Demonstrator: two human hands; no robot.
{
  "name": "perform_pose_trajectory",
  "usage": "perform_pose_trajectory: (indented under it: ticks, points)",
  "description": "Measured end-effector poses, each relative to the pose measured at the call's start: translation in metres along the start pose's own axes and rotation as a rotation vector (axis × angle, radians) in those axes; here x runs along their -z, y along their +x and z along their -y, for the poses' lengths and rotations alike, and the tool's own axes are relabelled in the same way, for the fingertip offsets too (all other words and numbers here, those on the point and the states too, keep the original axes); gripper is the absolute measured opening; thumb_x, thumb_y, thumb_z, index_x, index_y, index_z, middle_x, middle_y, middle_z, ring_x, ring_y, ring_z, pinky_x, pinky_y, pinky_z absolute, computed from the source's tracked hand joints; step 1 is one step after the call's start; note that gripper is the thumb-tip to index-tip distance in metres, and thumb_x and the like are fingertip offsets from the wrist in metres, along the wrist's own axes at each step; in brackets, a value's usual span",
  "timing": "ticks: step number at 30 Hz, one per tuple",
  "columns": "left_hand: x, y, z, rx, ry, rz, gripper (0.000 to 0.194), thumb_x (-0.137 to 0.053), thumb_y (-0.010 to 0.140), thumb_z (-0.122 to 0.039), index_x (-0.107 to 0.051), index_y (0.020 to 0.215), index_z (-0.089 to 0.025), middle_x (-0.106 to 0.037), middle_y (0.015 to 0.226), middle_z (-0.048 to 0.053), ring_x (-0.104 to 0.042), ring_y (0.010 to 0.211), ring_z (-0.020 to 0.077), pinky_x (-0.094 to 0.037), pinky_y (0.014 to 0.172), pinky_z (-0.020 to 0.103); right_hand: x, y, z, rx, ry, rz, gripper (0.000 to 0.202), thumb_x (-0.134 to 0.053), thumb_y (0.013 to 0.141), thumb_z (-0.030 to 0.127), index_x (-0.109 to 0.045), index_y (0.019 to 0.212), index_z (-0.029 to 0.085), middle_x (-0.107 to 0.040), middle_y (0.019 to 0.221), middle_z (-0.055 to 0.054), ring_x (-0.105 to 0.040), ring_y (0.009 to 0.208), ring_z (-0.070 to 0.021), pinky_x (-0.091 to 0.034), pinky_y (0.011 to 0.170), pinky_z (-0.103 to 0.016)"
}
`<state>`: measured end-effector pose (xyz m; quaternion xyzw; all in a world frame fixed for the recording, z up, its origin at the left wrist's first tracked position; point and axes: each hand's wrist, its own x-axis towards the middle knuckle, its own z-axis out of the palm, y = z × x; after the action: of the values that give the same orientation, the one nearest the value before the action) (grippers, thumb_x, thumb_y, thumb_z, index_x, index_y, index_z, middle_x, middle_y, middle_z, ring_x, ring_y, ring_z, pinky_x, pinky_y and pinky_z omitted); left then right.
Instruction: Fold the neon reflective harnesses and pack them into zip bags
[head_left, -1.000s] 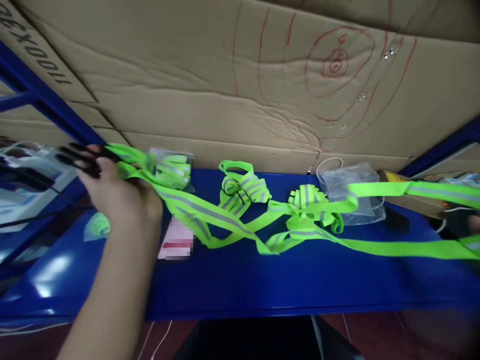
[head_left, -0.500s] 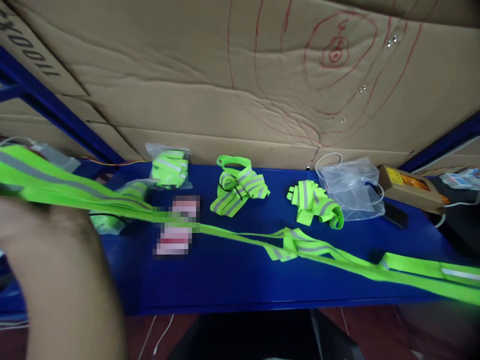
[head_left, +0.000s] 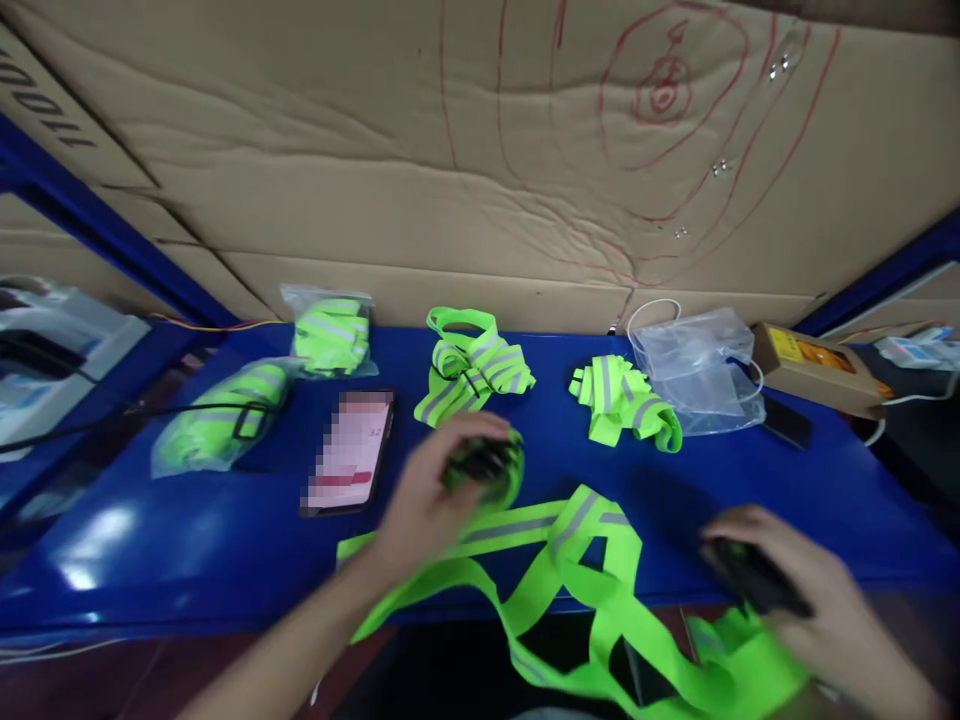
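Observation:
My left hand [head_left: 427, 500] is above the desk, fingers closed around a black piece and a loop of lime-green webbing. On the right, my right hand [head_left: 825, 610] grips another black piece that looks like a buckle, with green webbing below it. Between the hands a reflective strap harness [head_left: 577, 575], green with grey stripes, hangs slack in crossing loops over the desk's front edge. Both hands are somewhat blurred, so the black pieces' exact shape is unclear. Beyond the left hand lies a bundled reflective harness [head_left: 480, 365]; a second folded bundle [head_left: 626, 400] is to its right.
Two bagged green bundles, a near bag [head_left: 225, 420] and a far bag [head_left: 332, 335], lie at left beside a lit phone [head_left: 352, 450]. At right are clear plastic bags [head_left: 697, 370], a dark phone [head_left: 786, 420] and a cardboard box [head_left: 817, 370]. A cardboard wall [head_left: 337, 180] stands behind.
The harness was stretched taut across the desk and now sags in loops. My left hand has come in from the far left to the middle; my right hand has entered view.

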<state>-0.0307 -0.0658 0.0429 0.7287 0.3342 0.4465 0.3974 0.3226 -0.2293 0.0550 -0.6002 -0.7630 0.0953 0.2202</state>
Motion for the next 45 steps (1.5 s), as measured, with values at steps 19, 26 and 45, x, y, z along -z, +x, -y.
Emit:
perform_pose_trajectory:
  ticks: [19, 26, 45]
  points:
    - [-0.014, -0.017, 0.038, 0.041, 0.774, 0.418, 0.062, -0.064, 0.086, -0.007, -0.051, 0.142, -0.031, -0.063, 0.137, 0.008, -0.066, 0.122, 0.026, -0.059, 0.096, 0.039, -0.059, 0.011, 0.044, 0.178, -0.205, 0.233, 0.056, -0.079, 0.077, 0.024, -0.062, 0.13, 0.029, -0.072, 0.117, -0.006, -0.072, 0.097, -0.028, -0.058, 0.081, -0.041]
    - [-0.028, -0.012, 0.029, 0.053, 0.934, 0.364, 0.058, -0.057, 0.091, -0.008, -0.048, 0.144, -0.029, -0.061, 0.14, 0.009, -0.065, 0.12, 0.0282, -0.056, 0.096, 0.042, -0.109, 0.021, 0.099, 0.041, -0.124, 0.05, 0.065, -0.072, 0.079, 0.076, -0.068, 0.115, 0.021, -0.073, 0.099, -0.009, -0.071, 0.087, -0.0311, -0.054, 0.076, -0.046]
    - [-0.071, 0.056, 0.037, 0.095, 1.352, 0.176, 0.05, -0.033, 0.097, -0.004, -0.055, 0.138, -0.022, -0.048, 0.154, 0.018, -0.061, 0.117, 0.0369, -0.052, 0.091, 0.056, -0.112, 0.043, 0.123, -0.132, -0.167, 0.091, 0.039, -0.083, 0.08, 0.042, -0.068, 0.108, 0.019, -0.071, 0.099, -0.011, -0.07, 0.087, -0.0334, -0.057, 0.071, -0.045]
